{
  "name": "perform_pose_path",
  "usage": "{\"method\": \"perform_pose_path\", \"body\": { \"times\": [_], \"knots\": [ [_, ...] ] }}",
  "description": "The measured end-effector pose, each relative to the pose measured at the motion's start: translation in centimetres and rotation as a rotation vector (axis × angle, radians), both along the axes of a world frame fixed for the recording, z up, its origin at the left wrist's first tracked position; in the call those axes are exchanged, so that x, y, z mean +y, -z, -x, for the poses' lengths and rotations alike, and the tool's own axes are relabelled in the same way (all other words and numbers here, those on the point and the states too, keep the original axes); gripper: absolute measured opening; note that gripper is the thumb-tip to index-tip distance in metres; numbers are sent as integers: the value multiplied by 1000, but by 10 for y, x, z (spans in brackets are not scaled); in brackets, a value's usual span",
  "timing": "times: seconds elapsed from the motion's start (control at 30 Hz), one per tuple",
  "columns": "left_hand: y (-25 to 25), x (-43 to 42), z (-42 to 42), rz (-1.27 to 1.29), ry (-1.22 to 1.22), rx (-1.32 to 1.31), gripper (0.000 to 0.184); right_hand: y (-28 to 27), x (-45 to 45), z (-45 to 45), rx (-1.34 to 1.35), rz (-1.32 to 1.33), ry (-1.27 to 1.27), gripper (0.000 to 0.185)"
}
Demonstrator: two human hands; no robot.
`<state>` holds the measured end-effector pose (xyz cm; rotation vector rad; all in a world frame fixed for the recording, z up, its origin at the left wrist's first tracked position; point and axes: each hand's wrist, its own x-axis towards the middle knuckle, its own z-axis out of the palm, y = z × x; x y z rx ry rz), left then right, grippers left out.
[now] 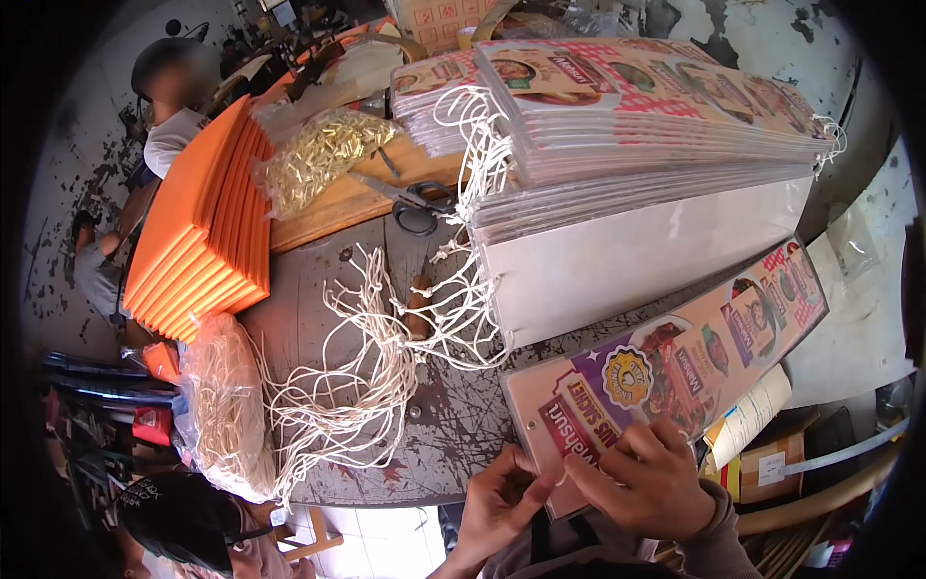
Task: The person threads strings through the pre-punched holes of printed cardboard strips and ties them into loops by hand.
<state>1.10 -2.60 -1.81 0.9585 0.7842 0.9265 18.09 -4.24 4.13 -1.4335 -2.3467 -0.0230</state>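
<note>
A printed plastic-covered sign (714, 333) lies slanted along the table's near right edge, with a metal eyelet at its left end. My left hand (506, 507) pinches the sign's near left edge between thumb and fingers. Just to the right, my right hand (651, 478) is closed with bent fingers over the sign's near corner; what its fingertips hold, if anything, is hidden. Beyond the sign, a stack of similar signs (646, 246) with white cords at their ends shows a blank back. A loose bundle of white cords (371, 357) spreads to the left.
Scissors (415, 207) lie beside a bag of small brass-coloured pieces (323, 159). Folded orange items (207, 227) stand at the left, near a bag of cord (227, 405). Another stack of signs (656, 96) sits at the back. People sit at the far left and lower left.
</note>
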Motion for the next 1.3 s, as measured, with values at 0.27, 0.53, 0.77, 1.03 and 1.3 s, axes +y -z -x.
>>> {"method": "perform_pose_path", "body": {
  "times": [0.27, 0.53, 0.77, 1.03, 1.3],
  "knots": [
    [6, -7, 0, -19, -68, 103, 11, 2, -2, -4, 70, 95, -84, 26],
    [1, -11, -2, 42, -109, 67, 14, 3, -2, -4, 124, 136, -145, 30],
    [3, -18, 3, 240, -172, 24, 15, 2, 2, -1, 92, 94, -160, 32],
    [34, -31, 11, 232, -40, -12, 19, 3, 6, 3, -1, 84, -190, 31],
    [12, -28, 1, 153, -98, 30, 14, 2, -1, 6, -23, 118, -159, 26]
  ]
}}
